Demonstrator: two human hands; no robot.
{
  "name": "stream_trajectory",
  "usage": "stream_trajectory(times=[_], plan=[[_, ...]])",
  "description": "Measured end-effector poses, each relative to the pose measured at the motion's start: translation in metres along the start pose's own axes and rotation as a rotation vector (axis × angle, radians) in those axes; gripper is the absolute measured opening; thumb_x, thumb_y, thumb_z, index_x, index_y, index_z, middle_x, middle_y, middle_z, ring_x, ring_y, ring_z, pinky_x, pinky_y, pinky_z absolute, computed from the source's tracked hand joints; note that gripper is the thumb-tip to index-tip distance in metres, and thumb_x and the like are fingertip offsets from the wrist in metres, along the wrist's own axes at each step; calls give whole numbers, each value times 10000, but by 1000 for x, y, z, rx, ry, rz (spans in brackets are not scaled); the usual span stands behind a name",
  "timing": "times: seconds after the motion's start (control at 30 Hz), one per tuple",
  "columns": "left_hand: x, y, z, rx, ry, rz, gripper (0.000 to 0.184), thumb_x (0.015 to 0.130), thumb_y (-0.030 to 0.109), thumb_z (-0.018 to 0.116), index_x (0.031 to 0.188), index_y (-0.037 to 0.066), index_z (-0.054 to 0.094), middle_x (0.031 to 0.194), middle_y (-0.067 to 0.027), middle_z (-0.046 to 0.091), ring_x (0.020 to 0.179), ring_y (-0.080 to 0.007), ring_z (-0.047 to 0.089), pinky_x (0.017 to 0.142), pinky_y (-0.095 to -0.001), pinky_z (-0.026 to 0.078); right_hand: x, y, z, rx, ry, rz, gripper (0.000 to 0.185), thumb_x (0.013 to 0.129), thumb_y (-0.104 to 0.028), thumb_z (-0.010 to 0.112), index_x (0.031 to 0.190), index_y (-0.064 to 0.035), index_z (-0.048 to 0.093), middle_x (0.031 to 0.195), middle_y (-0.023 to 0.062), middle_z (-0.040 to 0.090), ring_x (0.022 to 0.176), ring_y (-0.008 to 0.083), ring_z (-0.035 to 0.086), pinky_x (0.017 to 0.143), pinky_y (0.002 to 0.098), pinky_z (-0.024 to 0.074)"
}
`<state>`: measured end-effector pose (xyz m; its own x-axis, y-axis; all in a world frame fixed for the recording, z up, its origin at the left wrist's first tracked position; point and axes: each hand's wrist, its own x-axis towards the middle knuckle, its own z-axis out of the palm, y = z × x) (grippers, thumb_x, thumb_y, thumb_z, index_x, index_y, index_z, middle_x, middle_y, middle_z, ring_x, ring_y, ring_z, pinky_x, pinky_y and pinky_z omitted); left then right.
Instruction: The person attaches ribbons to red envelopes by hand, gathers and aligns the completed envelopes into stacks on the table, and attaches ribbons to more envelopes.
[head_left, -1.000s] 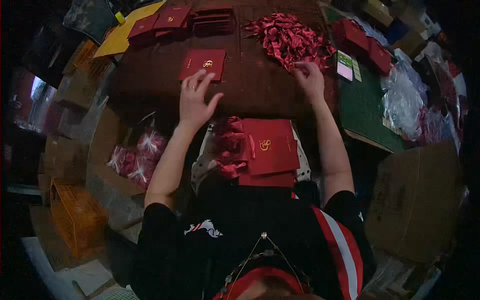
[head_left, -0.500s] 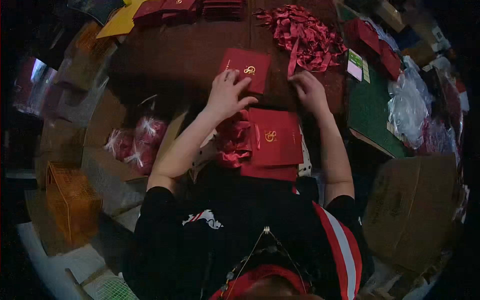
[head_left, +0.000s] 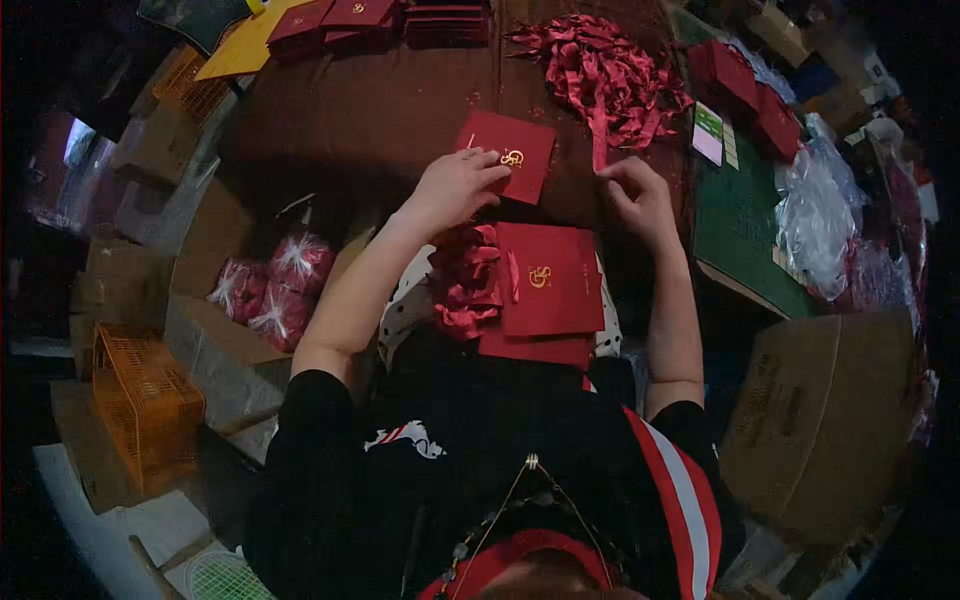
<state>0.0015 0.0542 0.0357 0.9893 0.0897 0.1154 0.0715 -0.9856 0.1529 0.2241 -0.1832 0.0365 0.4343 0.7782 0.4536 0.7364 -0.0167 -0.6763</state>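
A flat red paper bag [head_left: 528,172] with a gold logo lies at an angle on the brown-covered table. My left hand [head_left: 455,192] is at its lower left side, fingers over the front and thumb near the lower edge. My right hand [head_left: 642,200] pinches the loose end of a red ribbon [head_left: 599,145] between thumb and forefinger. That ribbon trails down from a tangled heap of ribbons [head_left: 625,85]. On my lap are more red bags [head_left: 565,295], the top one bearing the same gold logo, with bunched red ribbon [head_left: 467,290] at their left.
Stacks of red bags [head_left: 447,25] stand along the table's far edge [head_left: 380,110]. A phone [head_left: 708,135] lies at the right by a green board [head_left: 745,225]. Cardboard boxes [head_left: 825,420], an orange crate [head_left: 150,400] and plastic-wrapped red bundles [head_left: 285,285] surround me.
The red bag under my left hand has shifted slightly right and towards me, and the left fingers have drawn together. My right hand has moved a little towards me with the ribbon end.
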Motion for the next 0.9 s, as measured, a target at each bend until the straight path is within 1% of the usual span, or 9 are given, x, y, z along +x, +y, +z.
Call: stream_trajectory(times=[0.07, 0.13, 0.33, 0.53, 0.6, 0.67, 0.73, 0.87, 0.9], plan=[[-3, -3, 2, -67, 215, 30, 376, 928, 251, 657, 1289, 148, 629, 1310, -86, 622, 1226, -295, 575, 1014, -430, 490, 2, -18, -4, 175, 82, 104, 131, 856, 12, 640, 973, -32, 677, 961, 51, 654, 877, 146, 646, 781, 267, 497], [-3, -6, 1, -120, 345, 11, 312, 946, 245, 637, 1239, 139, 663, 1254, -72, 662, 1169, -284, 619, 968, -418, 521, 9, -21, -2, 405, 213, -2, 155, 859, 31, 634, 998, -28, 669, 952, 35, 635, 857, 115, 617, 758, 237, 481], [-5, -6, -11, -400, 443, -89, 328, 937, 105, 622, 1264, 117, 641, 1242, -113, 662, 1149, -315, 629, 940, -401, 528, 15, -46, -17, 272, 275, -155, 207, 831, 76, 603, 1017, -8, 640, 1019, 71, 612, 963, 179, 606, 888, 299, 467], [-7, 2, -12, -522, 622, -109, 284, 907, 57, 611, 1188, 20, 635, 1112, -179, 677, 1057, -351, 649, 870, -395, 523, 19, -63, -10, 519, 251, -311, 277, 806, 116, 547, 1029, -22, 634, 1082, 97, 606, 1028, 200, 615, 917, 323, 471], [-8, 6, -13, -614, 739, -163, 276, 924, 48, 589, 1195, 15, 631, 1101, -167, 681, 1031, -312, 668, 860, -366, 519, 17, -69, -10, 548, 261, -314, 258, 814, 116, 545, 1018, -15, 632, 1083, 97, 603, 1021, 197, 614, 912, 318, 471], [-14, 10, -14, -730, 624, -271, 305, 969, 64, 574, 1263, -13, 598, 1190, -158, 657, 1099, -259, 634, 921, -375, 499, 14, -72, -10, 541, 285, -282, 191, 848, 100, 568, 986, -15, 633, 1067, 86, 604, 993, 179, 613, 901, 317, 475], [-11, 9, 3, -908, 777, -254, 288, 942, 68, 574, 1219, -1, 612, 1122, -117, 682, 1029, -178, 648, 889, -319, 495, 17, -70, -10, 472, 295, -290, 177, 858, 88, 580, 988, -18, 635, 1054, 77, 611, 985, 172, 615, 894, 314, 476], [-5, -6, 23, -1056, 805, -237, 516, 906, 15, 609, 1392, -16, 439, 1222, -132, 628, 1110, -199, 615, 949, -337, 484, 24, -39, -7, 397, 315, -110, 143, 883, 54, 594, 993, -26, 641, 1008, 42, 629, 972, 147, 611, 872, 294, 473], [-4, -11, 25, -1145, 803, -218, 713, 878, 11, 657, 1488, 16, 286, 1283, -154, 585, 1132, -221, 607, 976, -350, 481, 28, -21, -3, 335, 365, -153, 117, 902, 20, 599, 998, -25, 648, 976, 20, 633, 932, 127, 613, 824, 272, 477]])
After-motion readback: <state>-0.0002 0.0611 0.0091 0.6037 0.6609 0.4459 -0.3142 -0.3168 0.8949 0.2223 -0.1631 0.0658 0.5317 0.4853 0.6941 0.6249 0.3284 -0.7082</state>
